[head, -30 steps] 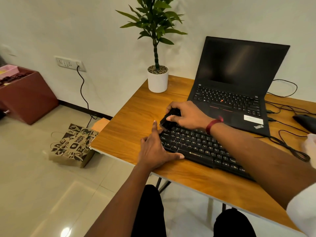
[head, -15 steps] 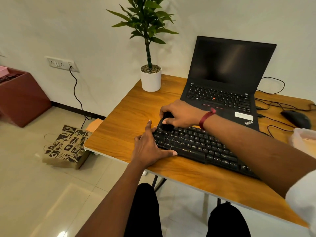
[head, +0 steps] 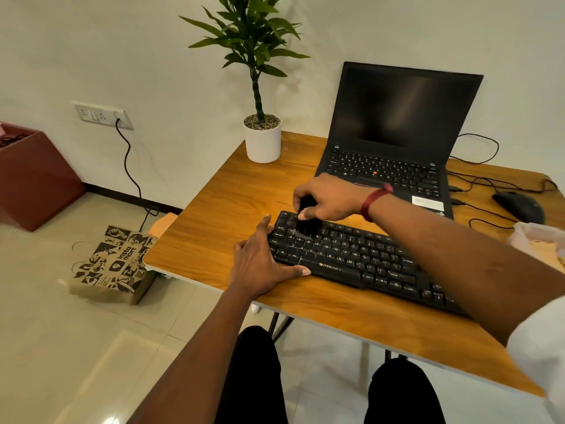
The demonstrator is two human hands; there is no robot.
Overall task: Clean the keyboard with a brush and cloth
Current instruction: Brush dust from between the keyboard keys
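Brush on the keys now! My right hand [head: 328, 198] gripped the small black brush [head: 305, 223], fingers curled round its handle. Since a second ago it had come in off the far-left corner, bristles down on the top rows of the black Zebronics keyboard [head: 351, 255]. My left hand [head: 260, 261] stayed put, fingers spread flat, bracing the keyboard's left end on the wooden table [head: 220, 209]. I judged the brushing only just begun, with most rows and the wiping still to come.
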